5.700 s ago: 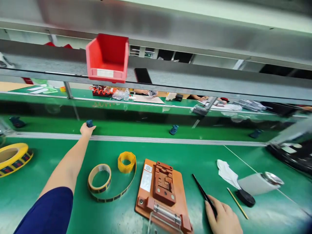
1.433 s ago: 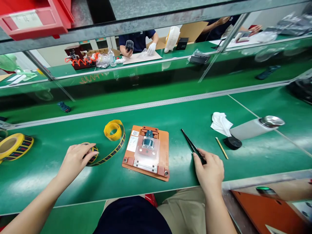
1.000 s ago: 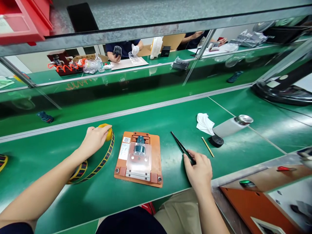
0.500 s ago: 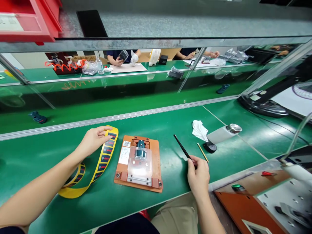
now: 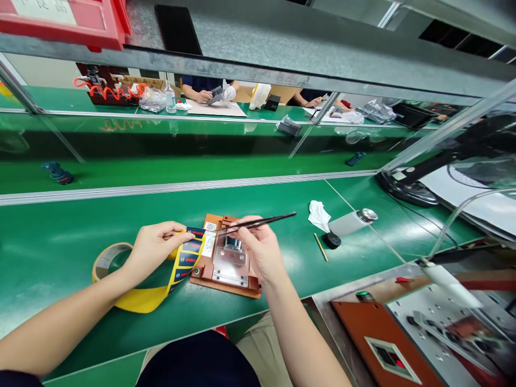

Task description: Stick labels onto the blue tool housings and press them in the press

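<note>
My left hand pinches the end of a yellow strip of dark labels, which loops down to its roll on the green bench. Black tweezers are held in my right hand, their tips pointing left near the top label at the strip's end. Whether the tips touch the label is too small to tell. Under and behind my right hand lies an orange-brown fixture with a clear plate and a dark teal part, partly covered by the hand.
Right of the fixture are a white tissue, a thin yellow stick, a bottle and a round black cap. A black lamp base stands farther right. A metal shelf crosses above; people work behind it.
My right hand has moved left with the tweezers, from the open bench to over the fixture by the strip's end. The strip's end has turned toward the right. The whole view has shifted a little.
</note>
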The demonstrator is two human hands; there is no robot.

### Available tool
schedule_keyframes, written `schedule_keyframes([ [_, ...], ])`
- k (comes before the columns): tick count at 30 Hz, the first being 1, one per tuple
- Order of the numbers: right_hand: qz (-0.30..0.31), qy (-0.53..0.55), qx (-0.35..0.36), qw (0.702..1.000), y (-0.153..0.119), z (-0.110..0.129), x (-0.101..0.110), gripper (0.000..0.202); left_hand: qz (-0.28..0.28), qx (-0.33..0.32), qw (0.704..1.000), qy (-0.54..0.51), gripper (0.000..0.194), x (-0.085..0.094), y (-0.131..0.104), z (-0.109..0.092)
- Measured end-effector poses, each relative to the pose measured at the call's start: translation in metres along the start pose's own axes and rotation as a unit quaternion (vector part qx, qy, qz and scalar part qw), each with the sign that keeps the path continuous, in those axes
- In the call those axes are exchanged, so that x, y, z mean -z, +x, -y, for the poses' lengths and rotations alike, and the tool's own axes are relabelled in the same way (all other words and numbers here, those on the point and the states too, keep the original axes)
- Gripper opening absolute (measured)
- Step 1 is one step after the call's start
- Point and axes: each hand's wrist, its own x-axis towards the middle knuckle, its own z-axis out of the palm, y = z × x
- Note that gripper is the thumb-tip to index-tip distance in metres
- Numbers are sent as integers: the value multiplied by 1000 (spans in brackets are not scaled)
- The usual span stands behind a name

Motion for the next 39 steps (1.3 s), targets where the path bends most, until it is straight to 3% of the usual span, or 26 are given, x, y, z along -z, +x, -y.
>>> schedule_keyframes([
  [3, 34, -24, -1, 999, 11, -4, -19, 29, 1, -6, 1000, 11, 38, 0, -5, -3],
  [7, 37, -53, 5, 998, 20, -4, -27, 33, 11, 0, 1000, 1, 38, 3, -8, 0],
  [21, 44, -88, 7, 995, 19, 1, -27, 33, -1, -19, 999, 31, 41, 3, -9, 0],
  [27, 58, -119, 13, 991, 16, -4, -30, 29, 29, -24, 996, 75, 49, 3, -4, -5],
  [30, 36, -157, 40, 986, 15, -1, -19, 27, 64, -39, 965, 252, 57, 10, 15, -3],
  [33, 19, -181, 60, 981, 16, 6, 3, 26, 78, -16, 897, 434, 70, 14, 46, 9],
  [36, 7, -183, 42, 982, 18, 10, 29, 30, 118, 15, 855, 504, 76, 11, 73, 26],
  [39, 2, -173, 9, 985, 19, 6, 50, 34, 137, 18, 850, 508, 78, 4, 87, 35],
])
